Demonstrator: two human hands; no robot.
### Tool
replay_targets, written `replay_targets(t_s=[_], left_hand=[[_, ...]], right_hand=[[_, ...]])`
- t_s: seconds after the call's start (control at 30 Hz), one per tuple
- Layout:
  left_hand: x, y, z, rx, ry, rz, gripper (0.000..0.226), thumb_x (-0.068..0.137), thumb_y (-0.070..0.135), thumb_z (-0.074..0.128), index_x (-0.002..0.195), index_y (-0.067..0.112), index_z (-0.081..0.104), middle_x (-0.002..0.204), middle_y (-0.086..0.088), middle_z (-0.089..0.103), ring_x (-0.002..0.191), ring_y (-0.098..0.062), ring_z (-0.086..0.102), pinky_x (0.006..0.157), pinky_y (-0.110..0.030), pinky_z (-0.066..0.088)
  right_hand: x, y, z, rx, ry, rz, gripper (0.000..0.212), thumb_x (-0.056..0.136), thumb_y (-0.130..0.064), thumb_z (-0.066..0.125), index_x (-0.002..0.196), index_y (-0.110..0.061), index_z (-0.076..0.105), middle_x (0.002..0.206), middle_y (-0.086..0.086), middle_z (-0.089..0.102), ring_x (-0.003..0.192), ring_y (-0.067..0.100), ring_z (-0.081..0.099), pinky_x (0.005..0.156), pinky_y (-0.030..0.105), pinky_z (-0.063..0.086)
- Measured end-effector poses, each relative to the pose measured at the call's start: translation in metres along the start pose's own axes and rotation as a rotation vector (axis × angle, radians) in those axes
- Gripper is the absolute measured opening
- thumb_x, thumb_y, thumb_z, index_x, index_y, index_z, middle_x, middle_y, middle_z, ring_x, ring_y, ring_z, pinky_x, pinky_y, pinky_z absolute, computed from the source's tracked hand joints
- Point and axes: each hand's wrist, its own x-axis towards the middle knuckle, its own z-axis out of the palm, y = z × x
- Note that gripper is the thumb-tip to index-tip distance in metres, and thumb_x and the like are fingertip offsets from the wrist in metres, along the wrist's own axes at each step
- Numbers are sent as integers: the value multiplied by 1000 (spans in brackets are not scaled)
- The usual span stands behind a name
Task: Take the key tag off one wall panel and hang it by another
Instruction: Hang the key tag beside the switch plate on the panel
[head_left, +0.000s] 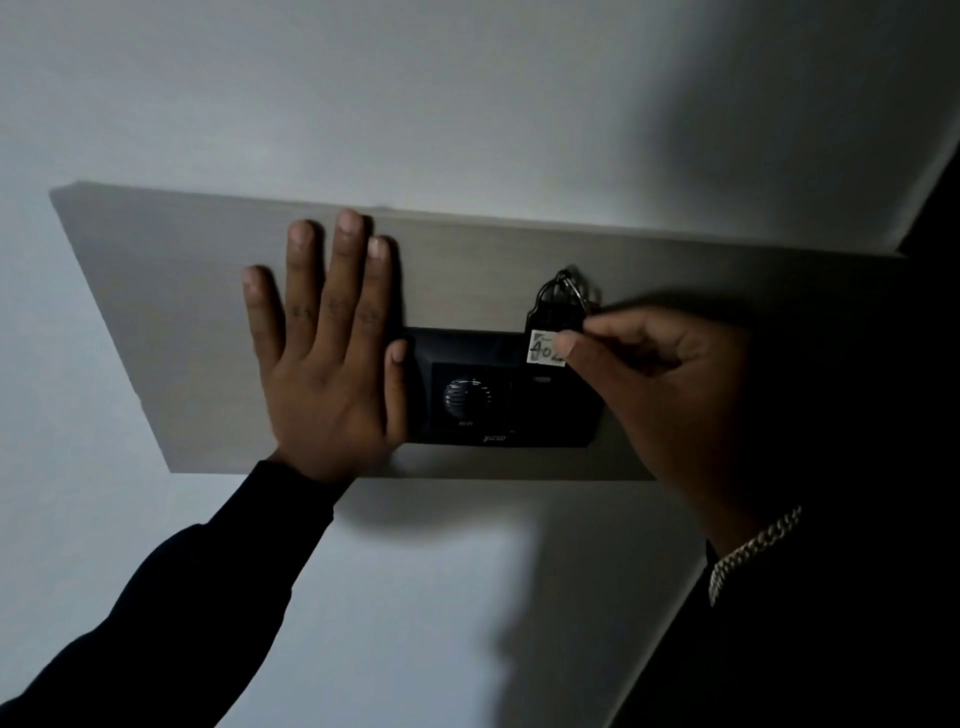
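The key tag (551, 317) is a black, bell-shaped fob with a metal ring at its top and a white label handwritten "402", right of centre in the frame, at the upper right corner of the black wall panel (498, 395). The right hand (649, 384) pinches its label between thumb and forefinger. The left hand (324, 358) lies flat, fingers spread, on the grey board (156, 291). Small print on the panel is too blurred to read
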Motion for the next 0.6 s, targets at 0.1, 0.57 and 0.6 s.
replay_targets(t_s=[0.1,0.57,0.6], left_hand=[[1,-1,2,6,9,7,63,99,34,25,158,12,19,168,0,5,157,-26,3,127,-48,-1],[-1,-4,1,19,15,25,65,98,39,24,158,14,19,167,0,5,157,-24,2,128,-47,0],[-1,-5,1,17,17,24,66,98,39,24,158,14,19,167,-1,6,157,-25,2,128,-47,0]], right_hand=[[2,-4,-3,42,30,-31,15,74,-5,77,84,-6,67,66,2,64,58,6,56,56,10,46],[30,-18,-18,-404,-214,-509,22,87,-11,64,107,-6,70,92,-5,63,79,-10,52,79,9,42],[31,-18,-19,-403,-220,-527,21,88,-11,63,107,-5,71,92,-2,64,80,-8,53,80,10,42]])
